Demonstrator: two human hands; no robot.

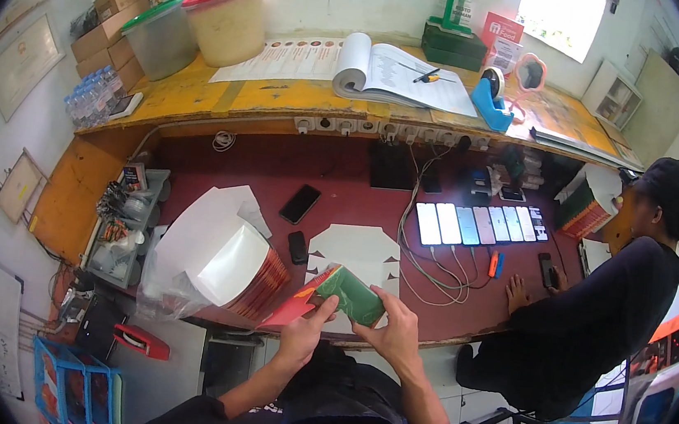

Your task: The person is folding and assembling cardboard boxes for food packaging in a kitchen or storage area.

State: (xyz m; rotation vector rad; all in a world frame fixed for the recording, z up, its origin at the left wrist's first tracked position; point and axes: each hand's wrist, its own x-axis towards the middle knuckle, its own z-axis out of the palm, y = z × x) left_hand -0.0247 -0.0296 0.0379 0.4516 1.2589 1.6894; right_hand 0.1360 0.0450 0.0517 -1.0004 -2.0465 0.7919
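Both hands hold a small green and red paperboard carton (354,298) in front of my body, just over the desk's near edge. A red flap of it sticks out to the left. My left hand (306,334) grips its left end, thumb on top. On its right end my right hand (395,330) is closed, thumb and fingers at the edge. Beneath and beyond the carton lies a flat white die-cut carton sheet (354,247). To the left leans a stack of flat cartons (227,262), white-faced with red edges, partly in clear plastic.
Two black phones (300,204) lie beyond the stack. Several lit phones (468,225) with white cables (438,293) stand in a row at right. A co-worker (597,280) sits at right, hands on the desk. A grey tray (130,248) of small parts is at left.
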